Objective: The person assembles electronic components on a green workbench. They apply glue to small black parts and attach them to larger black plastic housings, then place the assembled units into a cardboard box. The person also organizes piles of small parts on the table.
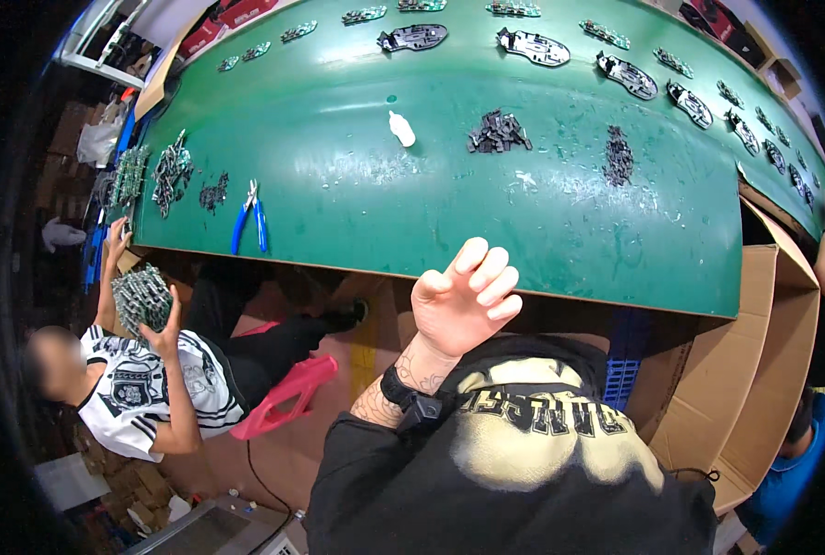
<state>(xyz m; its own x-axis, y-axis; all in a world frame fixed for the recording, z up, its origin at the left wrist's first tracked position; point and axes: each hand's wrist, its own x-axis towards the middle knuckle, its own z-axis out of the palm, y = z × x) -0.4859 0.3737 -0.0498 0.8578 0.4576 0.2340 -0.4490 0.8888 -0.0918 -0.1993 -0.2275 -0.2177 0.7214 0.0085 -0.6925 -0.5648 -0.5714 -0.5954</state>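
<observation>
My left hand (466, 298) is raised in front of the table's near edge, palm turned toward me. Its fingers are loosely curled and apart, with nothing in them. A black watch sits on that wrist. My right hand is out of sight. Beyond the hand, a small white bottle (400, 129) lies on the green table (329, 203). A heap of black rectangular pieces (498, 134) is to its right, and a pile of smaller dark parts (619, 159) farther right. Blue-handled cutting pliers (250, 220) rest near the front edge at left.
Green circuit boards (172, 174) are heaped at the table's left. Black plastic shells (534, 48) and more boards form rows at the back. At left, a person holds a bundle of boards (142, 301) beside a pink stool (292, 398). A cardboard box (718, 388) stands at right, near another person.
</observation>
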